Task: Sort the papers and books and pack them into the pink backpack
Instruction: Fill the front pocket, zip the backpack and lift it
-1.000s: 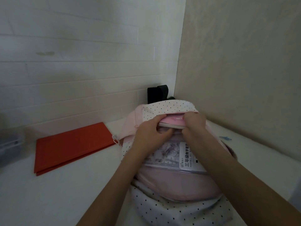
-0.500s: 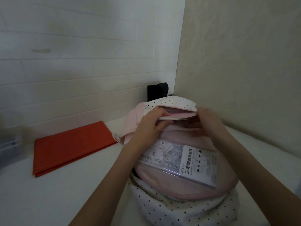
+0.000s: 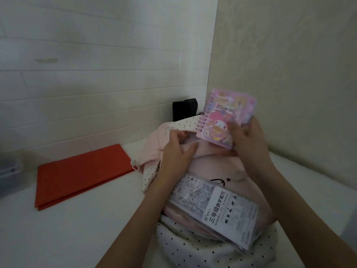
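Two bare hands work at the top of the pink fabric backpack with white polka-dot panels point(image 3: 212, 165), which lies on the white table point(image 3: 77, 229) in the corner of the walls. The right hand point(image 3: 249, 144) grips a small pink spiral-bound notebook with a glossy cartoon cover point(image 3: 224, 120); its thumb is curled over the lower right part of the cover, and the notebook stands tilted just above the opening of the bag. The left hand point(image 3: 177, 151) pinches the soft edge of the opening and holds it apart.

The notebook is probably light and rather stiff, but the shiny cover may be slippery, so I think it is better to hold it by the plain side edge, away from the wire coil, which can catch on the cloth. The backpack is soft and folds easily, so the opening needs one hand to keep it wide.

A flat transparent plastic pack of printed rulers point(image 3: 216, 207) lies on the front of the bag; it looks smooth and may slide off. A flat orange-red folder point(image 3: 83, 175) lies on the table, well apart to the left.
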### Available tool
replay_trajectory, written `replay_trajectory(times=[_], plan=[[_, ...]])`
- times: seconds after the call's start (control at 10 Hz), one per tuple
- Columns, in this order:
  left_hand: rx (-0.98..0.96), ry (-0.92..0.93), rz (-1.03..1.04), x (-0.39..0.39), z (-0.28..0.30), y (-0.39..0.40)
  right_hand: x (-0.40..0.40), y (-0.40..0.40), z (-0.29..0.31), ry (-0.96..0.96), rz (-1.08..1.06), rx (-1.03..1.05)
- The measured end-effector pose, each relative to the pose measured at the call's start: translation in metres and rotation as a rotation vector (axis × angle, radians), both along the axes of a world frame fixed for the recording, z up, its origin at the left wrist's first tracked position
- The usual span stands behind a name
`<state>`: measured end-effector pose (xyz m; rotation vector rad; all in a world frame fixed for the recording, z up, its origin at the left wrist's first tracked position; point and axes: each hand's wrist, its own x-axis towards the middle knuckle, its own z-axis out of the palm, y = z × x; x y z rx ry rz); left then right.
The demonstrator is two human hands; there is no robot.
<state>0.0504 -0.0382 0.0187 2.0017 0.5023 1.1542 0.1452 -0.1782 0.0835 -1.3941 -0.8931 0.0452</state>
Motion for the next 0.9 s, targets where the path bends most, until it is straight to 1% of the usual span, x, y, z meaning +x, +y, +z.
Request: replay_trajectory(times=[0.1, 0.2, 0.3, 0.4, 0.5, 0.6, 0.7, 0.8, 0.9], plan=[[0.200, 0.098, 0.028, 0.003, 0.004, -0.005, -0.017, -0.006, 0.004, 0.425, 0.294, -0.149], [0.286, 0.031, 0.050, 0.005, 0.001, -0.009, -0.025, -0.007, 0.002, 0.488, 0.252, -0.293], [0.240, 0.129, 0.003, 0.003, -0.001, -0.002, -0.021, -0.015, 0.005, 0.439, 0.200, -0.387], [-0.092, 0.038, -0.193, -0.004, 0.008, 0.002, -0.019, -0.020, 0.009, 0.403, 0.196, -0.491], [-0.087, 0.028, -0.225, -0.005, 0.013, 0.001, -0.015, -0.006, 0.012, 0.481, 0.145, -0.446], [0.025, -0.010, -0.165, -0.002, 0.014, -0.004, -0.018, 0.019, 0.005, 0.604, 0.038, -0.254], [0.018, -0.126, -0.006, 0.000, 0.008, -0.012, -0.026, 0.049, -0.008, 0.792, -0.020, 0.056], [0.142, -0.157, 0.032, 0.001, 0.007, -0.018, -0.034, 0.071, -0.014, 0.832, -0.111, 0.098], [0.282, -0.066, 0.081, 0.007, 0.000, -0.011, -0.042, 0.083, -0.017, 0.849, -0.033, 0.099]])
